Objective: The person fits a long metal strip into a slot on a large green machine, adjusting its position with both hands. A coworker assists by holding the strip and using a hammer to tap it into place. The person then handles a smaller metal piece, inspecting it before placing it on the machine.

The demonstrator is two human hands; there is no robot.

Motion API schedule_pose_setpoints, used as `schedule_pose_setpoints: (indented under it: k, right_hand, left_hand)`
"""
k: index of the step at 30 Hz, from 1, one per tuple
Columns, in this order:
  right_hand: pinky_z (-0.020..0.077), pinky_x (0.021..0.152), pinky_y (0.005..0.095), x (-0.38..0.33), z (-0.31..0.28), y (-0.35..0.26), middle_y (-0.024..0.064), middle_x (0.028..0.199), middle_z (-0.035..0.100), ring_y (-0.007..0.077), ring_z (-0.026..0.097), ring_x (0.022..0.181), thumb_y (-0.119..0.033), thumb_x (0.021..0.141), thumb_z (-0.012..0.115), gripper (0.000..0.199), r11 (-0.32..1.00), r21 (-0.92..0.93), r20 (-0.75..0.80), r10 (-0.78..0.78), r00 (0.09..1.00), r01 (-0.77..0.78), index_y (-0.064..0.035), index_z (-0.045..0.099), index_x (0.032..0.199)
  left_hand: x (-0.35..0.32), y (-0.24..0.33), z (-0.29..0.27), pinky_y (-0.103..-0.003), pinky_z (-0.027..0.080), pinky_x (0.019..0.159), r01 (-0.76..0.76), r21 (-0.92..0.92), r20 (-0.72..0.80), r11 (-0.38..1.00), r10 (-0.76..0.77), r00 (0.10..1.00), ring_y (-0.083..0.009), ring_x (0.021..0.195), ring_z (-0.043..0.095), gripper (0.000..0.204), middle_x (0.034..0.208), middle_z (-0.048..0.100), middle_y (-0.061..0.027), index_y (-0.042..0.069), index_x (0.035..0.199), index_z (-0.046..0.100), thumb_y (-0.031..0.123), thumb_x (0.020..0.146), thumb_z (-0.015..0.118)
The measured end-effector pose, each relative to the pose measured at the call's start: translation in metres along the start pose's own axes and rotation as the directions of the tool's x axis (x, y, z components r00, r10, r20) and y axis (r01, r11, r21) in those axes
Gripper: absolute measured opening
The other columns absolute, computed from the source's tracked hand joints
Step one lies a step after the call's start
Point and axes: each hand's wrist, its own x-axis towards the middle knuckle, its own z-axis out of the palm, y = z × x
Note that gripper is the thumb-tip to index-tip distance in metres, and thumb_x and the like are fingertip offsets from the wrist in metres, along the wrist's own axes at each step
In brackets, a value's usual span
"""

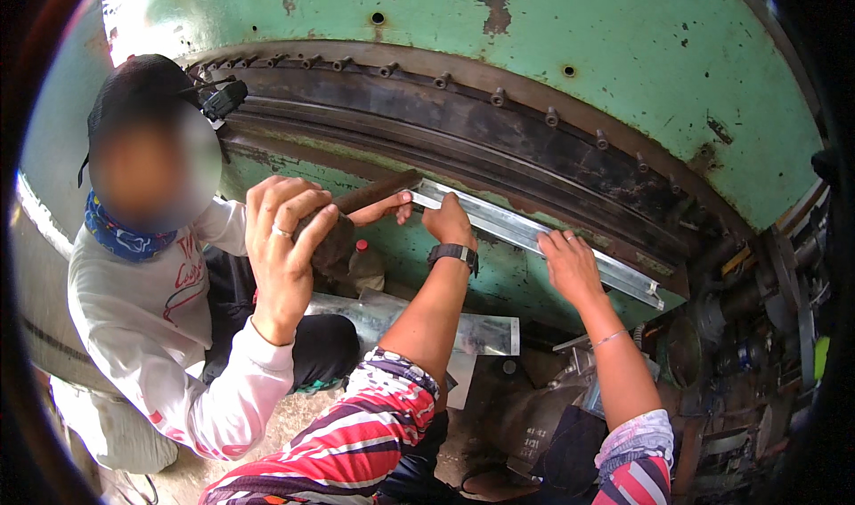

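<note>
At the left of the frame a crouching co-worker in a white long sleeve grips a dark, rusty hammer [334,229] by its head, his other hand on its handle. Behind, a curved green machine body [614,51], paint chipped and rust-streaked, carries a dark bolted rail [499,122]. At centre, the left hand [448,222], wearing a black wristwatch, presses a long, shiny folded metal strip [534,238] against the machine. Further right, the right hand [570,266] lies flat on the same strip, fingers spread.

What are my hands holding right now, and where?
Both rest on the metal strip at the machine's jaw: left hand near its left end, right hand flat on its middle. Whether fingers wrap it cannot be told.
</note>
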Motion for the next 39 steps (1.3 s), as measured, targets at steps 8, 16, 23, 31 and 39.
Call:
schedule_pose_setpoints:
  k: [8, 16, 23, 31, 39]
  right_hand:
    - [0.0517, 0.098, 0.047, 0.001, -0.008, 0.001, 0.0117, 0.113, 0.065, 0.0331, 0.061, 0.112, 0.001, 0.085, 0.058, 0.035, 0.999, 0.033, 0.013, 0.003, 1.0, -0.004, -0.0051, 0.065, 0.119]
    - [0.052, 0.098, 0.0465, 0.0, -0.005, 0.001, 0.0117, 0.113, 0.065, 0.033, 0.062, 0.113, 0.001, 0.085, 0.058, 0.036, 0.999, 0.033, 0.023, -0.002, 1.0, 0.001, -0.0053, 0.065, 0.12]
    - [0.0523, 0.093, 0.0465, -0.005, 0.007, 0.006, 0.0108, 0.111, 0.064, 0.0346, 0.061, 0.111, -0.001, 0.082, 0.067, 0.043, 0.999, 0.032, -0.007, -0.014, 1.0, 0.014, -0.0057, 0.063, 0.124]
    - [0.0495, 0.096, 0.0488, -0.006, 0.009, 0.007, 0.0126, 0.113, 0.064, 0.0357, 0.06, 0.111, 0.0, 0.085, 0.064, 0.038, 0.999, -0.046, -0.064, -0.026, 0.998, 0.023, -0.0053, 0.064, 0.123]
    - [0.0493, 0.091, 0.0452, 0.0, 0.01, -0.022, 0.008, 0.109, 0.066, 0.03, 0.062, 0.102, -0.003, 0.087, 0.063, 0.037, 0.997, -0.063, -0.312, -0.062, 0.948, 0.044, -0.0077, 0.065, 0.124]
  left_hand:
    - [-0.015, 0.018, 0.004, -0.04, 0.049, 0.077, 0.068, 0.03, -0.037, 0.997, -0.067, 0.997, -0.0216, 0.082, 0.059, 0.033, 0.099, 0.066, -0.0127, -0.013, 0.108, 0.058, 0.006, 0.083, 0.065]
    - [-0.01, 0.011, 0.0, -0.038, 0.047, 0.077, 0.061, 0.002, 0.04, 0.998, -0.061, 0.997, -0.0194, 0.088, 0.058, 0.032, 0.1, 0.062, -0.0099, -0.008, 0.109, 0.056, 0.011, 0.085, 0.066]
    - [-0.006, 0.002, -0.004, -0.037, 0.047, 0.074, 0.027, -0.046, 0.065, 0.999, -0.024, 0.998, -0.019, 0.082, 0.057, 0.035, 0.099, 0.063, -0.0095, -0.009, 0.111, 0.057, 0.011, 0.084, 0.067]
    - [-0.008, 0.001, -0.001, -0.04, 0.049, 0.077, 0.076, -0.051, 0.076, 0.996, -0.072, 0.995, -0.023, 0.088, 0.06, 0.039, 0.108, 0.066, -0.0138, -0.01, 0.115, 0.06, 0.014, 0.084, 0.069]
    - [-0.012, 0.053, -0.007, -0.042, 0.055, 0.086, 0.01, -0.406, 0.303, 0.914, 0.124, 0.945, -0.0237, 0.097, 0.065, 0.029, 0.108, 0.063, -0.0071, 0.004, 0.115, 0.057, 0.004, 0.086, 0.063]
